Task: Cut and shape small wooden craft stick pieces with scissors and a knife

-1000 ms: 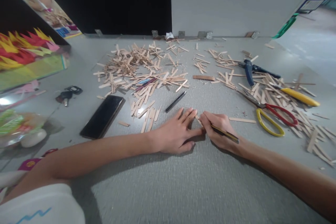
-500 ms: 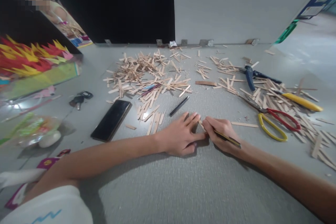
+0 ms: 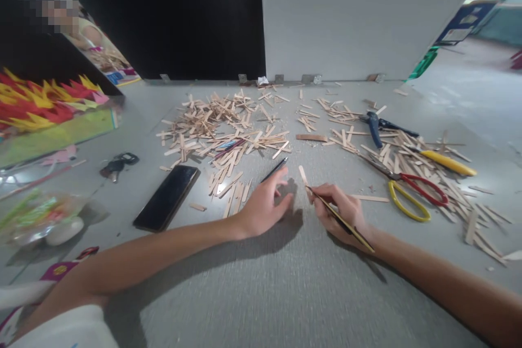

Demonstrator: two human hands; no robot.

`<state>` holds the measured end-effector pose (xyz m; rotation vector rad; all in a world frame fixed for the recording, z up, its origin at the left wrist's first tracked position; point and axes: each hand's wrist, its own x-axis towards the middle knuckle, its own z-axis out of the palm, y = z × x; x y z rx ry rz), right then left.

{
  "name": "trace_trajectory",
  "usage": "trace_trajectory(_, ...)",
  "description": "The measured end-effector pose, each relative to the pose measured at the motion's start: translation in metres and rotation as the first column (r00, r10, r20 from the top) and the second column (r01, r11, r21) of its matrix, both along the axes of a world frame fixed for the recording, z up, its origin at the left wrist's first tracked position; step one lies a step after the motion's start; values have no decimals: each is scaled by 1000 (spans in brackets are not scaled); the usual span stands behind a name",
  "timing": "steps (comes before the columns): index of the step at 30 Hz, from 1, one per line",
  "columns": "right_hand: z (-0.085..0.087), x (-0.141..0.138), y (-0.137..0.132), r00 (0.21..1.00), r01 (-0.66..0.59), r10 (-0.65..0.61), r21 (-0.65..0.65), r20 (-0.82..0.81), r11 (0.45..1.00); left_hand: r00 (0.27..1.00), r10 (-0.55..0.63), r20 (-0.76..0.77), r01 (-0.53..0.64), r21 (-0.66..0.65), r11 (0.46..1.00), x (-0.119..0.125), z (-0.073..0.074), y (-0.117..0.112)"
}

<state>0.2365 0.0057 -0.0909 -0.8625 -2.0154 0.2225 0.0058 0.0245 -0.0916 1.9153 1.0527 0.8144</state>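
Right hand point(image 3: 337, 211) is the nearer one to a flat, pale wooden craft stick point(image 3: 302, 175) on the grey surface point(image 3: 244, 293). Stick lies just ahead and left of its fingertips, long axis pointing at the far edge, far end tipped slightly left. Right fingers closed on a slim yellow-and-black pencil-like tool point(image 3: 355, 234), tip by the stick's near part, butt slanting toward the near right corner. Whether they also pin the stick: cannot tell.

Left hand point(image 3: 263, 204) apart from the stick, to its left, shadow beneath; thumb and fingers spread, nothing seen held. Off toward the left edge, a flat black phone point(image 3: 167, 198). Right side: red-and-yellow-handled metal scissors point(image 3: 397, 176). Just past the left hand, a slim dark pen point(image 3: 279, 166), partly hidden. Beyond, a loose heap of pale wooden sticks point(image 3: 218, 114); upright black panel point(image 3: 183, 16) at the far edge.
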Motion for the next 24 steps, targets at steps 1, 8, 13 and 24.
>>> trace_trajectory(1,-1,0,-1,1000,-14,15,14,-1,1000,999,-13,30,15,-56,998,0,1,1)
trace_trajectory(8,-3,-2,-1,977,-201,197,44,81,979,940,-33,340,187,-429,884,9,6,-9)
trace_trajectory(13,-5,-1,0,959,-264,259,29,119,964,934,-8,356,181,-456,871,11,6,-11)
trace_trajectory(24,4,0,0,948,-305,304,-3,96,952,959,-55,280,158,-360,919,12,12,-14)
